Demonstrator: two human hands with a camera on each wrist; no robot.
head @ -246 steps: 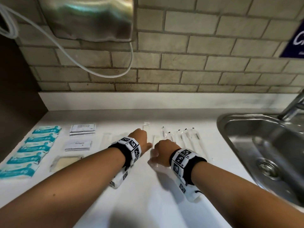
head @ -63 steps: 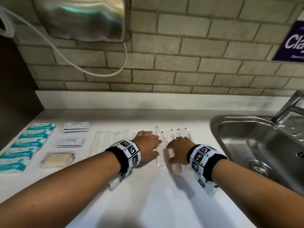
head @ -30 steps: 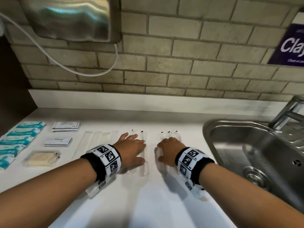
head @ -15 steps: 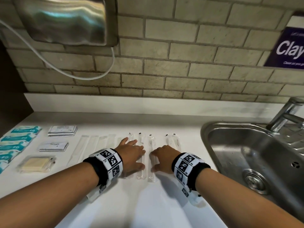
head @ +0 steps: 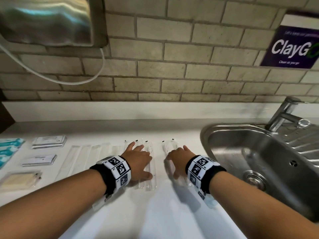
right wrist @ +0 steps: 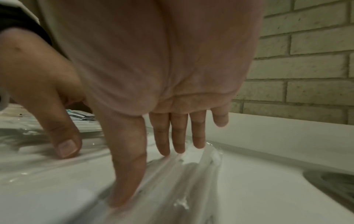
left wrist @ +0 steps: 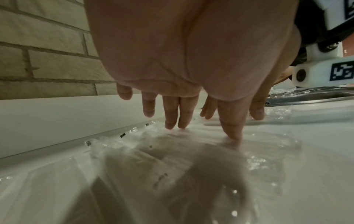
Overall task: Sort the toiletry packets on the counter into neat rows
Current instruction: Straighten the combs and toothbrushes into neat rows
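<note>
Long clear packets lie side by side on the white counter [head: 155, 213]. My left hand [head: 138, 158] lies flat on the left group of clear packets [head: 149, 169], with straight fingers [left wrist: 172, 116] pressing the crinkled plastic [left wrist: 138, 145]. Just to the right, across a narrow gap, my right hand [head: 179, 156] presses flat on a second group of clear packets [head: 168, 146]. Its fingertips [right wrist: 178, 141] and thumb rest on the plastic [right wrist: 182, 174]. Neither hand grips anything.
Left of my hands lies a row of pale long packets [head: 81, 157]. Further left are two stacks of white sachets [head: 49, 141], a wrapped soap bar [head: 19, 180] and teal packets [head: 8, 149]. A steel sink [head: 212, 147] with a faucet [head: 284, 114] is at the right.
The middle clear packet has slid left to join the left hand's group, opening a gap between the two groups. My right hand has shifted slightly right. Both hands stay flat.
</note>
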